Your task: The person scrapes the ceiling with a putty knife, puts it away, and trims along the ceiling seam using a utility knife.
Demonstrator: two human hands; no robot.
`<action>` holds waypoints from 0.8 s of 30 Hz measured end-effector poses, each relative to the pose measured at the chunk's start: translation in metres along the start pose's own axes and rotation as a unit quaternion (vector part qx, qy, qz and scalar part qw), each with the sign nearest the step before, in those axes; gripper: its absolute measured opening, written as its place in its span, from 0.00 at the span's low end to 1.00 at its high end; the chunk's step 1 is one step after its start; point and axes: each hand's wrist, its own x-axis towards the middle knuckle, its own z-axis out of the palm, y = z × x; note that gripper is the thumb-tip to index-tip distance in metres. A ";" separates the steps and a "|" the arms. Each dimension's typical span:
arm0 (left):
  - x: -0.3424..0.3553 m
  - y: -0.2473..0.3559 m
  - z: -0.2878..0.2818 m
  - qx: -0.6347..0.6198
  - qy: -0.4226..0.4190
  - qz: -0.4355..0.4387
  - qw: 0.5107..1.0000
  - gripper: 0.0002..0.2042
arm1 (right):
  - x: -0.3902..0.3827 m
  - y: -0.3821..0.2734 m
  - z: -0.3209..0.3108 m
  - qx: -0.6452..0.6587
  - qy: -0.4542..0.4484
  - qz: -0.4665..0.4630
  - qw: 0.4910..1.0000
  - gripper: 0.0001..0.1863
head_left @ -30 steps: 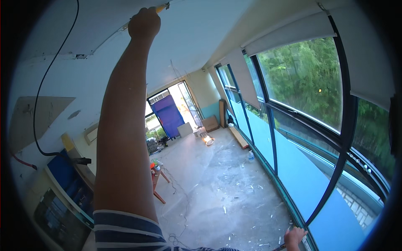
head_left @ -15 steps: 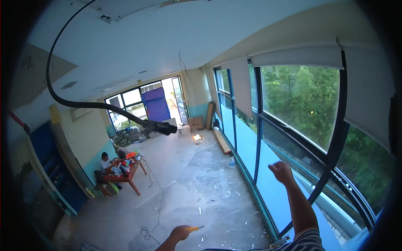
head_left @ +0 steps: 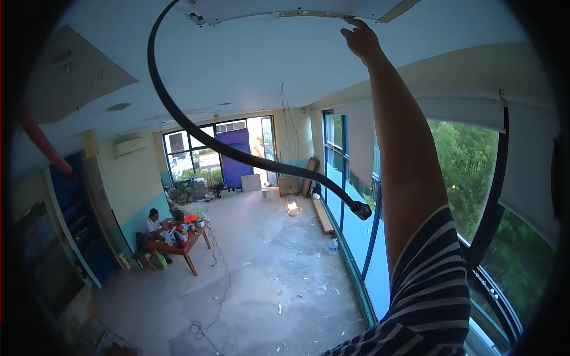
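My right hand is raised on an outstretched arm in a striped sleeve. Its fingertips reach the exposed edge of a ceiling panel, a brownish strip at the top of the view. The fingers look apart, and I see nothing held in them. A thick black hose or cable hangs from the ceiling in a long curve, its blunt end left of my forearm. Out of view is my left hand.
At the left, a person sits behind a red wooden table heaped with things. A cord and white scraps lie on the floor. Windows line the right side. A red pipe hangs at the left.
My right hand has risen from beside the windows to the ceiling. The left hand, which held a yellow-handled tool, has dropped out of view. The hanging black hose appears farther right.
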 end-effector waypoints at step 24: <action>0.004 0.004 0.016 -0.039 -0.014 0.004 0.999 0.19 | 0.037 0.011 -0.001 -0.372 -0.067 -0.058 0.924 0.20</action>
